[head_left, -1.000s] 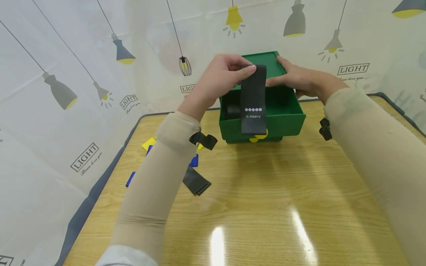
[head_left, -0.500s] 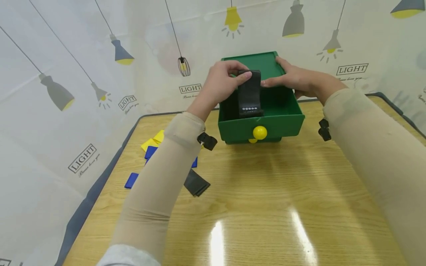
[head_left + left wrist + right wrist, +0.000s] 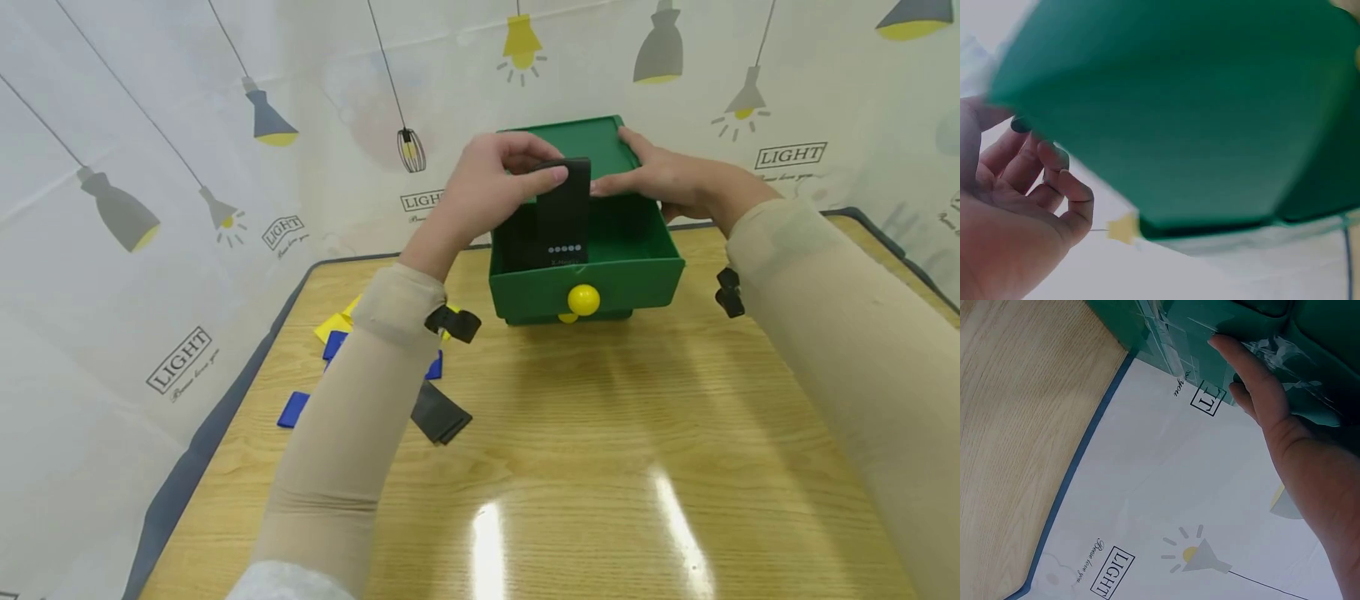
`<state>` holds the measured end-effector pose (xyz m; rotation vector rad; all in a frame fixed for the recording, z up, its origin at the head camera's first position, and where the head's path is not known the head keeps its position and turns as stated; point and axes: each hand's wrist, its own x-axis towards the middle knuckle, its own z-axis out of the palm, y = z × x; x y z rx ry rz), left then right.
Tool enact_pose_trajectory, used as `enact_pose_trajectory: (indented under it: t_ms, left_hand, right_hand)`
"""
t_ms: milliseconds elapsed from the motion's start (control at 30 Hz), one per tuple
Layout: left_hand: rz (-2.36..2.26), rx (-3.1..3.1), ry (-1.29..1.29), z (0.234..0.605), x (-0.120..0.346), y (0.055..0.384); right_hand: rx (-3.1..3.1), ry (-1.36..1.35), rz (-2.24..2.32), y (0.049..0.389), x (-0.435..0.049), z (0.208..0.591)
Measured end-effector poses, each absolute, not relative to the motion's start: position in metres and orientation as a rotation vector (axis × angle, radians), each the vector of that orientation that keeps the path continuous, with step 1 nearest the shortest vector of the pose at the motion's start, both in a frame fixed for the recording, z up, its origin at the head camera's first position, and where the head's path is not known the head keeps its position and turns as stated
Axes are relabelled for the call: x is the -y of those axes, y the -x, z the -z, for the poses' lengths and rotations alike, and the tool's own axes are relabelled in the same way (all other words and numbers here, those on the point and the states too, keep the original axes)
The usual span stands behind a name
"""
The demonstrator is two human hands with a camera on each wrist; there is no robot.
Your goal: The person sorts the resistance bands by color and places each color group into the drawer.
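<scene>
My left hand point(image 3: 483, 183) pinches the top of a folded black resistance band point(image 3: 564, 204) marked "X-Heavy". The band hangs upright over the pulled-out drawer point(image 3: 525, 287) of a green cabinet, its lower end dipping behind the drawer's front wall. In the left wrist view, the drawer's green underside fills most of the picture, with the left hand point(image 3: 1022, 194) beside it. My right hand point(image 3: 667, 171) rests on the right edge of the cabinet top point(image 3: 577, 137), thumb and fingers spread. From the right wrist, the right hand point(image 3: 1266, 406) lies along the cabinet's side.
Several folded bands lie on the wooden table point(image 3: 600, 467) at the left: a black band point(image 3: 441, 412), a blue band point(image 3: 293, 409) and a yellow band point(image 3: 333, 324), partly hidden by the left sleeve. A yellow knob point(image 3: 583, 300) sticks out of the drawer front. A printed curtain stands behind.
The left hand has lowered the band from in front of the drawer to inside it, uncovering the yellow knob. The right hand keeps its place on the cabinet.
</scene>
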<state>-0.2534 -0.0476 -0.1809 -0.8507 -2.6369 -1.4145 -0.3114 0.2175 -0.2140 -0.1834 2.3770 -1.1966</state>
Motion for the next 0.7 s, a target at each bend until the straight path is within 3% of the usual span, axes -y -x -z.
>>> enact_pose_trajectory:
  t_ms: [367, 700]
  left_hand:
    - [1.595, 2.48, 0.917, 0.157, 0.042, 0.229]
    - [1.227, 2.781, 0.888, 0.18, 0.039, 0.25]
  right_hand:
    - [-2.364, 0.225, 1.21, 0.313, -0.219, 0.215]
    - [-2.371, 0.199, 1.197, 0.313, -0.218, 0.215]
